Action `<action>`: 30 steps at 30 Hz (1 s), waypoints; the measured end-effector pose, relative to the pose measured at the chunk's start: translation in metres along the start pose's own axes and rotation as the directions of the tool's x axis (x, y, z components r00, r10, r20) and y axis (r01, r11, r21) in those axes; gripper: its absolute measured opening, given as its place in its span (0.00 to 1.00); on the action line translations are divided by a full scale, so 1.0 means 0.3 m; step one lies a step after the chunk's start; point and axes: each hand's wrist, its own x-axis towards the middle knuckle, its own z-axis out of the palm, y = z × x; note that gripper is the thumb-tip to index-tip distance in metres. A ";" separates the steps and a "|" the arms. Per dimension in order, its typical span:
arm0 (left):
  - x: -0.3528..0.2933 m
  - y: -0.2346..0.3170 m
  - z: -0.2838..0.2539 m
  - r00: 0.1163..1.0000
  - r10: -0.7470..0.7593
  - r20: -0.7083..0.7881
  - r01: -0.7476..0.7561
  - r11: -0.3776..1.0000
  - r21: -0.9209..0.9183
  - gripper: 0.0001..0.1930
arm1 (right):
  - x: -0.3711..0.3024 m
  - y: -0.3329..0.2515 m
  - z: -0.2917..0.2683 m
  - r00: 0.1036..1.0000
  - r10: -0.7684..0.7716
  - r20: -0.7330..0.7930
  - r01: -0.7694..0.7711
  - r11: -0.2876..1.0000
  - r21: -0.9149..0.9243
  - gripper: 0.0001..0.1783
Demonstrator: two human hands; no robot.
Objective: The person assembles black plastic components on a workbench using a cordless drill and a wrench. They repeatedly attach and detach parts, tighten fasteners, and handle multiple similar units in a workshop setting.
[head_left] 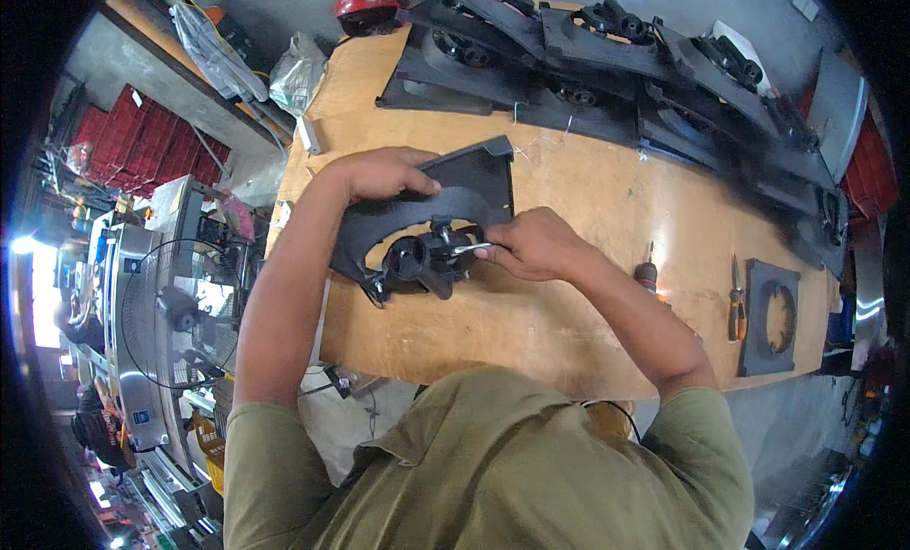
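Observation:
A black panel (479, 180) with a large round opening is propped at a tilt on the wooden table in front of me. My left hand (393, 174) grips its upper left part, thumb on the face and the other fingers partly hidden behind the edge. A black tubular fitting (409, 260) sits across the lower part of the opening. Closed around a slim silver wrench-like tool (470, 249), my right hand (538, 247) brings the tool's tip against the fitting's right side. The exact contact is too small to make out.
Several similar black panels with fittings (592, 72) are piled along the far side of the wooden table (427, 337). To the right lie a screwdriver-like tool (646, 273), orange-handled pliers (737, 308) and a flat black panel (758, 346). A red helmet (368, 5) is at the back; a fan (178, 308) stands left.

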 end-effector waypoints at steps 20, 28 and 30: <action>0.007 0.009 -0.005 0.955 0.104 -0.277 -0.026 0.962 0.271 0.26 | 0.034 0.017 0.300 0.983 0.150 -0.105 -0.160 0.982 -0.101 0.16; 0.000 0.010 0.003 0.961 0.096 -0.259 -0.038 0.975 0.220 0.29 | 0.010 0.035 0.517 0.890 0.186 -0.416 -0.070 0.958 0.278 0.20; -0.005 0.014 0.005 0.957 0.097 -0.272 -0.022 0.964 0.263 0.30 | -0.003 0.029 0.472 0.912 0.165 -0.375 -0.039 0.947 0.320 0.18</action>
